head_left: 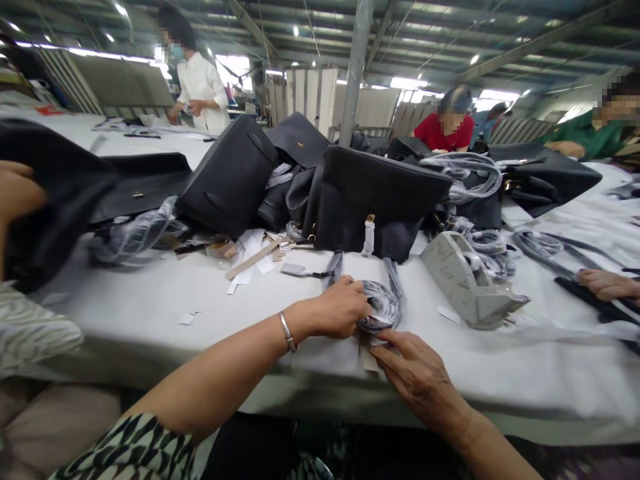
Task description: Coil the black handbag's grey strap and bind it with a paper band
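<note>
Clear plastic wrapped the coiled strap (384, 303), which lay on the white cloth (505, 367) just in front of the person, between both hands. The left hand (345, 308), a silver bracelet (287, 331) at its wrist, had its fingers closed on the coil's nine o'clock side. The right hand (417, 373) came in from about five o'clock, thumb and fingertips gathered at the coil's lower edge by a tan tab (370, 360); whether they pinched anything, I could not tell. At twelve o'clock from the coil stood a black bag (377, 200), with a plastic-sleeved tag (296, 270) near ten. A grey tape dispenser (463, 280) sat between two and three o'clock. Farther out, a co-worker's hand (607, 285) showed at three, and a person in a white shirt (203, 87) stood toward eleven
</note>
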`<state>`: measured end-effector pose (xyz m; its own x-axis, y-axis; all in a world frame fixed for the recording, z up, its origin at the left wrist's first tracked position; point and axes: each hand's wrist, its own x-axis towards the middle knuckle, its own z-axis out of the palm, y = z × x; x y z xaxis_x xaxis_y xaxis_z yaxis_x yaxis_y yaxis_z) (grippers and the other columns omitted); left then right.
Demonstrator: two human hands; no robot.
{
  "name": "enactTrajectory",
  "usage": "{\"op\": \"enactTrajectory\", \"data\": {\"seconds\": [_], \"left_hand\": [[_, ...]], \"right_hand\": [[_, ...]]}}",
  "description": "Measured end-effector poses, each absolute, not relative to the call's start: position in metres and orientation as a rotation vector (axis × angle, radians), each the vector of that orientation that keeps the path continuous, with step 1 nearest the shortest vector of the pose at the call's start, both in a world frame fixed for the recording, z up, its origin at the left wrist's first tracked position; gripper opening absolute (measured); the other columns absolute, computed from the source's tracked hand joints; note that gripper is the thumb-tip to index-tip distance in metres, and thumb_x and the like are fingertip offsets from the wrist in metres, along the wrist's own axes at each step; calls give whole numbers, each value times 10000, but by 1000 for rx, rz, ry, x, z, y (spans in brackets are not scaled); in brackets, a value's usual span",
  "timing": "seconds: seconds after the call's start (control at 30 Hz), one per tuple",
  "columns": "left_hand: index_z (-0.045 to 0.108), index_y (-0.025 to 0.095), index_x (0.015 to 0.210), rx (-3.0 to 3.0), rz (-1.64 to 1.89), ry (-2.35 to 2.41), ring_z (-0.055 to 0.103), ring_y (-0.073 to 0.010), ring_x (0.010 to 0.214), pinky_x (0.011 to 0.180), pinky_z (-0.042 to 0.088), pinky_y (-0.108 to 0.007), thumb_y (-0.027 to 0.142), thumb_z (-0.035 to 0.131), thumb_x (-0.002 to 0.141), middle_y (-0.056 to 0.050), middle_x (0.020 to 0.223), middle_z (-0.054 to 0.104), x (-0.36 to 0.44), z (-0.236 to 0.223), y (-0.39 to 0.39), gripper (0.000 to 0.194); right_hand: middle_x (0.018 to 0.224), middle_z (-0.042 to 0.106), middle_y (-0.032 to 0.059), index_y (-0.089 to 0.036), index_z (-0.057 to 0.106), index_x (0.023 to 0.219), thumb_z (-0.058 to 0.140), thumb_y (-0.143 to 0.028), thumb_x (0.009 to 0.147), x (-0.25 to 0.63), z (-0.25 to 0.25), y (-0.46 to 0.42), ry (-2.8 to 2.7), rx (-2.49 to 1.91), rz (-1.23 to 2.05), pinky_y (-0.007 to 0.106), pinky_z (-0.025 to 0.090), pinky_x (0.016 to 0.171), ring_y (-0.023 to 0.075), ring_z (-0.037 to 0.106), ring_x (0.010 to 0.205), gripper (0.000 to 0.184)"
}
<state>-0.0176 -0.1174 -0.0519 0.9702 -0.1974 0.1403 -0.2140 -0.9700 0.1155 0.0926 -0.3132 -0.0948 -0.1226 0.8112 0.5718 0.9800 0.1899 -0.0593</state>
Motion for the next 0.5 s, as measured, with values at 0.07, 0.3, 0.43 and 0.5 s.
{"op": "enactTrajectory", "data": {"seconds": [0.07,0.3,0.43,0.5], "left_hand": [[622,163,778,3004,193,-263,505,-234,883,858,329,-379,155,587,809,-71,803,651,-21,-51,-120,48],[648,199,932,2901,228,-106,500,-221,960,869,343,-342,159,577,834,-37,893,630,-31,-63,-121,127],[627,194,1029,2933,252,-100,490,-229,1043,906,348,-355,137,563,834,-56,1064,599,-29,-71,-120,213],[607,198,1075,2954,265,-116,479,-233,1078,937,343,-363,149,549,855,-63,1124,582,-30,-74,-120,233]], "right_hand": [[1051,650,93,-195,668,1013,523,-113,894,89,-96,-316,-1957,-1700,-431,345,507,785,202,594,900,204],[1146,621,120,-150,554,1251,570,-88,867,92,-89,-305,-1764,-1603,-481,378,481,905,225,573,1038,389],[1063,666,80,-175,634,1114,541,-134,896,102,-84,-286,-1873,-1692,-536,414,437,900,243,571,1004,241],[986,681,58,-177,645,1024,496,-95,899,106,-85,-278,-1942,-1662,-472,394,427,889,224,578,964,211]]}}
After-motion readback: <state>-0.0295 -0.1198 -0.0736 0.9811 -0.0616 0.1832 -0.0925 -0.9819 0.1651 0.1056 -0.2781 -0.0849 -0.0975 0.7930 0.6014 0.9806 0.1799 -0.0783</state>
